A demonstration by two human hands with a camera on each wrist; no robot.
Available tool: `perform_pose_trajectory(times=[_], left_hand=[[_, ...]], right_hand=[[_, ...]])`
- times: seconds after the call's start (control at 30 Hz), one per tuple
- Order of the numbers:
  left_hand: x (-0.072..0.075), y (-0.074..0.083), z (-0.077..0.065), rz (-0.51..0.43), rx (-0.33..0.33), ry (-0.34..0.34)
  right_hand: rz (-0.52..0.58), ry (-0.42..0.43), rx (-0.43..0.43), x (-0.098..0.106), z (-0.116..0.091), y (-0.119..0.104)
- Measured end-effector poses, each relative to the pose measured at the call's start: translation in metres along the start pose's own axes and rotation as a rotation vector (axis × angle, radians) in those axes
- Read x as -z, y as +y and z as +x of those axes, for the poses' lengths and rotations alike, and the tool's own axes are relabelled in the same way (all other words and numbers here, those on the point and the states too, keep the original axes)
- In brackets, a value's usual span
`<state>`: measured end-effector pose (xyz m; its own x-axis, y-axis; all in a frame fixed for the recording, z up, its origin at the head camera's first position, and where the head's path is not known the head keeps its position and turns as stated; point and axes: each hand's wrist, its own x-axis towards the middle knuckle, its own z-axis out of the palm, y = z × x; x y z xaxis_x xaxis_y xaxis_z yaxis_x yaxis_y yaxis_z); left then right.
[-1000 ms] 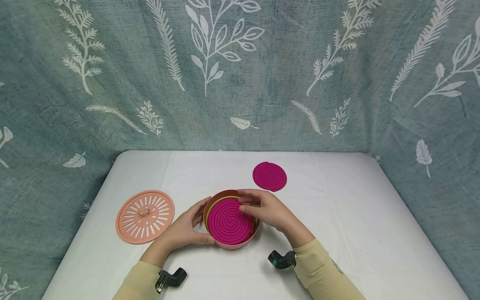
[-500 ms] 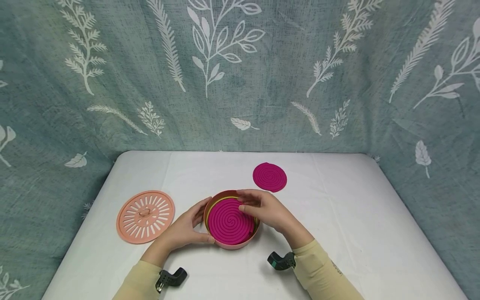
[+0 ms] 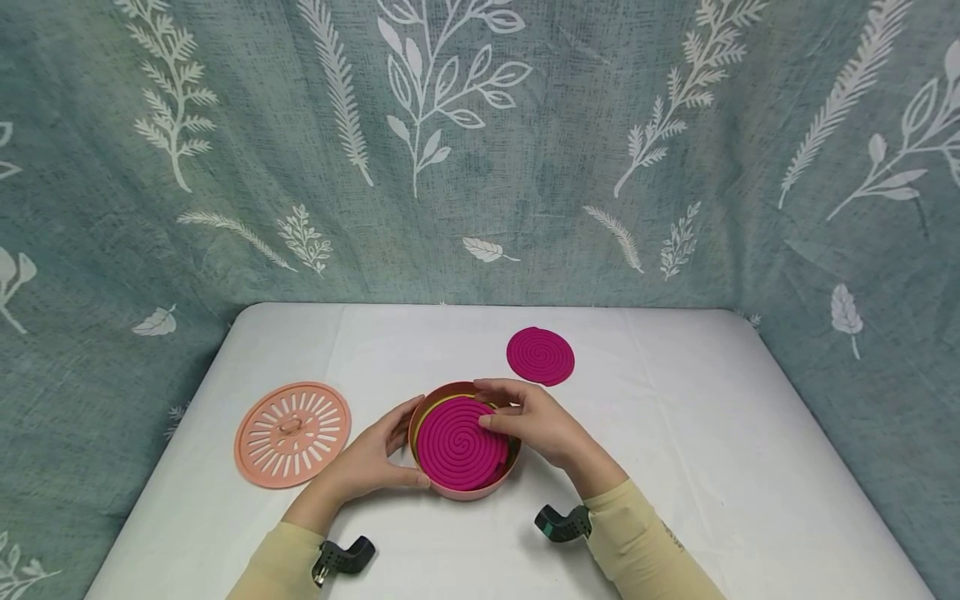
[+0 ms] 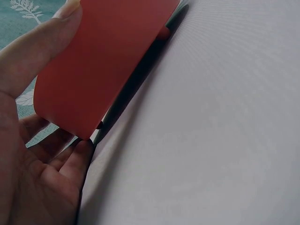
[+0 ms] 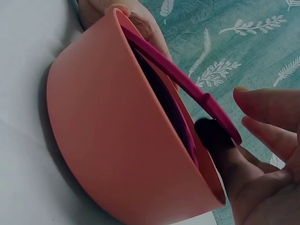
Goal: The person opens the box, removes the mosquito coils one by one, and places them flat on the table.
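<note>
A magenta spiral mosquito coil (image 3: pixel 459 450) lies in a round salmon-pink mosquito coil box (image 3: pixel 463 494). My left hand (image 3: pixel 378 454) grips the box wall from the left, thumb in front and fingers behind. At the opposite side, my right hand (image 3: pixel 536 417) pinches the coil's edge. The right wrist view shows that coil (image 5: pixel 183 77) tilted, its near edge raised above the box rim (image 5: pixel 159 108), with one finger (image 5: pixel 220 140) under it. Another magenta edge shows lower inside the box. The box's wall (image 4: pixel 103 56) fills the upper part of the left wrist view.
Left of the box lies its round slotted lid (image 3: pixel 292 475) with a small ring on top. A further magenta coil (image 3: pixel 540 356) lies flat behind the right hand. All stand on a white table (image 3: pixel 675 433) with a patterned teal curtain (image 3: pixel 555 150) behind it.
The coil's right-hand edge has tipped up slightly, and the right thumb has come down onto it. My left hand keeps its hold on the box.
</note>
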<state>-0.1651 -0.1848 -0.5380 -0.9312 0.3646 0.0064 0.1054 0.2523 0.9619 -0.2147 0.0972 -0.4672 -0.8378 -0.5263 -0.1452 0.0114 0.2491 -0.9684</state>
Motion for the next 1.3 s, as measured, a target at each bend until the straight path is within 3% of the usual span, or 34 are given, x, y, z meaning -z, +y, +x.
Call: perform_pose_trajectory(times=[0.47, 0.87, 1.3], left_hand=[[0.000, 0.000, 0.000, 0.014, -0.007, 0.000], [0.001, -0.001, 0.000, -0.004, -0.035, -0.012], [0.000, -0.002, 0.001, 0.002, -0.021, -0.012]], right_hand=[[0.150, -0.109, -0.066, 0.006, 0.002, 0.004], [0.129, -0.159, -0.121, 0.013, 0.001, 0.003], [0.110, -0.172, -0.139, 0.017, 0.001, 0.007]])
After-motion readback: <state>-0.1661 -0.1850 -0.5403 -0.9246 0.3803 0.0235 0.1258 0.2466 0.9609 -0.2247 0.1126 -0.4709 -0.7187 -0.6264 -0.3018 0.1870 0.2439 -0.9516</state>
